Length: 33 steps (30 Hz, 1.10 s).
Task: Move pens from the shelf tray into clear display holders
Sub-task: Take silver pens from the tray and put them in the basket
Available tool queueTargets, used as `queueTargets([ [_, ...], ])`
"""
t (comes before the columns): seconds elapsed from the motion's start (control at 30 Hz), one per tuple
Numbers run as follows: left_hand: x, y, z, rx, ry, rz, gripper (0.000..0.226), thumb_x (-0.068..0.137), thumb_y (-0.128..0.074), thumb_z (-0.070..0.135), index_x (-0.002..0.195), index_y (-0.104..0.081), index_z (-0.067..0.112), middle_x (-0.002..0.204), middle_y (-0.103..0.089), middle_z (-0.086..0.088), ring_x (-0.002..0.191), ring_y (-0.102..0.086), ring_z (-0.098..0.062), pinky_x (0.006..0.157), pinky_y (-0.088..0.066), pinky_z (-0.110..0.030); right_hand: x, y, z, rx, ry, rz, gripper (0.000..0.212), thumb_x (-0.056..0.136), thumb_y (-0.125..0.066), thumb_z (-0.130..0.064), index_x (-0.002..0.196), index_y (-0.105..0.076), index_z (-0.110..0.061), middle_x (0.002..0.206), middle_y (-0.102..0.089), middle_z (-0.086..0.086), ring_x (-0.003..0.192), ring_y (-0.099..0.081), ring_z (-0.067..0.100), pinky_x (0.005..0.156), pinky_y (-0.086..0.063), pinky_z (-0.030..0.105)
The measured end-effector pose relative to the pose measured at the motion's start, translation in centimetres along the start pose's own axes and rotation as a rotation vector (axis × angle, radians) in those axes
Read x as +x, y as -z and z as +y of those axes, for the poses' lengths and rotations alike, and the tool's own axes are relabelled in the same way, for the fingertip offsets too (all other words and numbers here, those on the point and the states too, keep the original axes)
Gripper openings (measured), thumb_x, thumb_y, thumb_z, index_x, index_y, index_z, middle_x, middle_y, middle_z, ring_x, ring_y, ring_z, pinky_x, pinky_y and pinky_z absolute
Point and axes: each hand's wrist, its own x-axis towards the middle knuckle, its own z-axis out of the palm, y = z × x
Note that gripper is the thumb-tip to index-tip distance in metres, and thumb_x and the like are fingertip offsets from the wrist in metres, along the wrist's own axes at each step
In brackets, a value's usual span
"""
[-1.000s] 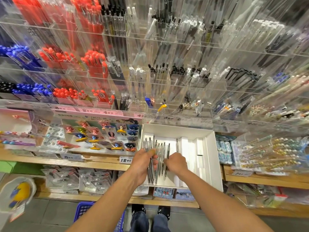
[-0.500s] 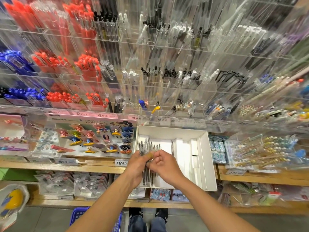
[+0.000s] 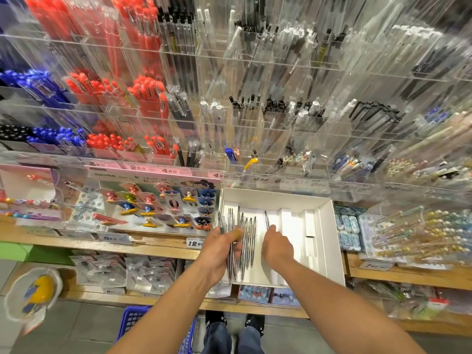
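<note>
Wooden shelf [image 3: 158,247] carrying white tray [image 3: 329,241], clear display holders [image 3: 255,118] on far wall | left hand [image 3: 219,247] fingers curled round bundle of pens [image 3: 237,241] over tray's left part | right hand [image 3: 277,245] pinching single pen [image 3: 266,219], wrist bent down

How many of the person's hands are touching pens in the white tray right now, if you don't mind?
2: the left hand grips a bundle of silver pens; the right hand pinches a single silver pen in the white cardboard tray.

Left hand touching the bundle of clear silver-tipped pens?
Touching. Head view shows the left hand wrapped around the bundle of clear silver-tipped pens, thumb pressed across them above the white cardboard tray.
</note>
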Motion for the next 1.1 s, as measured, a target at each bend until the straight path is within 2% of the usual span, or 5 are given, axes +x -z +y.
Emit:
queueTargets([
  [0.4,-0.6,-0.7,0.3,0.021,-0.01,0.0,0.04,0.089,-0.072,0.019,0.121,-0.057,0.0,0.082,-0.067,-0.005,0.068,-0.056,-0.017,0.06,-0.047,-0.03,-6.5,5.4,0.5,0.796,0.23,-0.164,0.026,0.087,-0.065,-0.021,0.111,-0.055,-0.023,0.084,-0.067,0.001,0.063,-0.066,0.005,0.057,-0.045,0.016],
  [0.57,-0.9,-1.0,0.2,0.015,-0.032,-0.045,0.104,0.072,-0.083,0.032,0.152,-0.025,0.003,0.148,-0.044,-0.022,0.135,-0.044,-0.036,0.11,-0.039,-0.053,-10.2,5.7,-0.4,0.881,0.419,-0.229,0.02,0.085,-0.07,-0.022,0.1,-0.058,-0.026,0.077,-0.068,-0.002,0.059,-0.066,0.006,0.053,-0.047,0.015],
  [0.8,-0.8,-0.5,0.0,0.023,-0.011,-0.001,0.006,0.098,-0.057,0.008,0.104,-0.055,0.007,0.062,-0.063,-0.001,0.048,-0.057,-0.015,0.044,-0.049,-0.028,-7.4,4.6,-0.5,0.936,0.319,-0.238,0.014,0.093,-0.062,-0.033,0.091,-0.061,-0.019,0.076,-0.071,-0.005,0.058,-0.065,0.009,0.058,-0.052,0.025],
  [0.9,-0.6,0.1,-0.3,0.069,-0.028,0.003,0.005,0.096,-0.061,0.012,0.097,-0.057,0.01,0.055,-0.058,0.003,0.044,-0.049,-0.009,0.041,-0.043,-0.024,-4.1,3.4,-0.9,0.721,0.117,-0.106,0.012,0.093,-0.06,-0.021,0.096,-0.064,-0.01,0.088,-0.07,0.009,0.079,-0.069,0.023,0.077,-0.056,0.033],
  [1.1,0.0,0.9,-0.5,0.045,0.022,0.016,0.022,0.091,-0.069,0.015,0.107,-0.055,0.008,0.062,-0.06,0.002,0.048,-0.051,-0.009,0.044,-0.044,-0.024,-0.4,0.5,-2.0,0.353,-0.03,-0.105,0.014,0.09,-0.055,-0.008,0.085,-0.042,-0.014,0.079,-0.047,0.003,0.067,-0.045,0.017,0.047,-0.028,0.023],
])
